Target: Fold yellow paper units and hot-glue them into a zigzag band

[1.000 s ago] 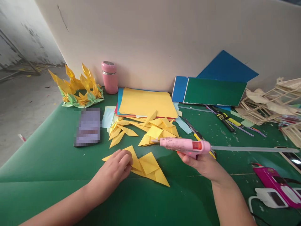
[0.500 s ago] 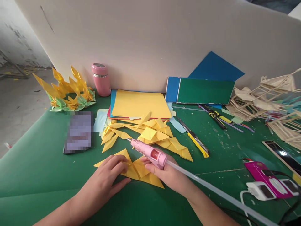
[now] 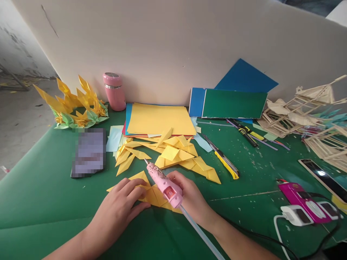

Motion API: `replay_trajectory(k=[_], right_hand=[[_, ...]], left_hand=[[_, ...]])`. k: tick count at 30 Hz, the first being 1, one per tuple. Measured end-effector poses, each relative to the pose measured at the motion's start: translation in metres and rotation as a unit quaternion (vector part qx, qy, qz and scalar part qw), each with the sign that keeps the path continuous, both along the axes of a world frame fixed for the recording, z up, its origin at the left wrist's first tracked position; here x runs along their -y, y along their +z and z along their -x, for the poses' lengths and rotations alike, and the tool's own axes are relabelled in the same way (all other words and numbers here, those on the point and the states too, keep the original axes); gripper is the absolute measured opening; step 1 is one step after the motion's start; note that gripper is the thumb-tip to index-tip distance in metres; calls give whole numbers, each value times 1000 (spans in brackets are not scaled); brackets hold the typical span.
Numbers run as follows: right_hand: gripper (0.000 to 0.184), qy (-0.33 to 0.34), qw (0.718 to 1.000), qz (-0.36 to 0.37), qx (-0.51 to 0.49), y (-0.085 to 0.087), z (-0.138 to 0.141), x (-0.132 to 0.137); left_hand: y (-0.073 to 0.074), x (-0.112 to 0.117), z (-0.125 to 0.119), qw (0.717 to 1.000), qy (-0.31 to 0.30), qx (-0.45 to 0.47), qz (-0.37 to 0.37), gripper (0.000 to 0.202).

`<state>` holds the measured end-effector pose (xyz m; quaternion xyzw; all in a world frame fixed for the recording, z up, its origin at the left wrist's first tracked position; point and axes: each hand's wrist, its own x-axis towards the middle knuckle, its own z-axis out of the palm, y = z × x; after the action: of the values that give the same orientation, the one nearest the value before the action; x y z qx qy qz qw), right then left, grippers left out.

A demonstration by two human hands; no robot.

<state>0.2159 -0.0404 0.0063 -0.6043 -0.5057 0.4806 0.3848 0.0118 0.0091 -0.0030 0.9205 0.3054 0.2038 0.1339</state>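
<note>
My right hand (image 3: pixel 195 199) is closed round a pink hot glue gun (image 3: pixel 158 177), whose metal tip points away and slightly left. A long translucent glue stick (image 3: pixel 197 227) runs out of its rear toward me. Under the gun lies a folded yellow paper piece (image 3: pixel 155 196), partly covered by it. My left hand (image 3: pixel 119 202) grips the left part of this paper with curled fingers, the thumb along its near edge. Just beyond are several folded yellow paper pieces (image 3: pixel 173 153) in a loose pile.
A yellow paper stack (image 3: pixel 161 119) lies behind the pile. An extended utility knife (image 3: pixel 223 160) lies to the right, near a magenta power strip (image 3: pixel 300 198) with cables and a phone (image 3: pixel 322 177). At left stand a paper crown (image 3: pixel 78 104) and a pink flask (image 3: pixel 115 92).
My right hand has turned the glue gun more upright in view, its rear end swinging left and toward me. My left hand stays on the paper. The view has shifted slightly.
</note>
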Motion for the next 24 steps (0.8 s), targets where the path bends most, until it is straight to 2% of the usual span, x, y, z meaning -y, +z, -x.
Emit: replay_trajectory(k=[7,17,24], right_hand=[[12,-1,1000,4,-6,3,1,0],[14,13,1000,15,8,3,-1,-2],[14,27,1000,8,13,2,-1,-2]], left_hand=[[-6,0,0,999,2,34,35,20],[-5,1,-1,999,3,24,28,27],[-5,1,-1,1000,3,17,-8,32]])
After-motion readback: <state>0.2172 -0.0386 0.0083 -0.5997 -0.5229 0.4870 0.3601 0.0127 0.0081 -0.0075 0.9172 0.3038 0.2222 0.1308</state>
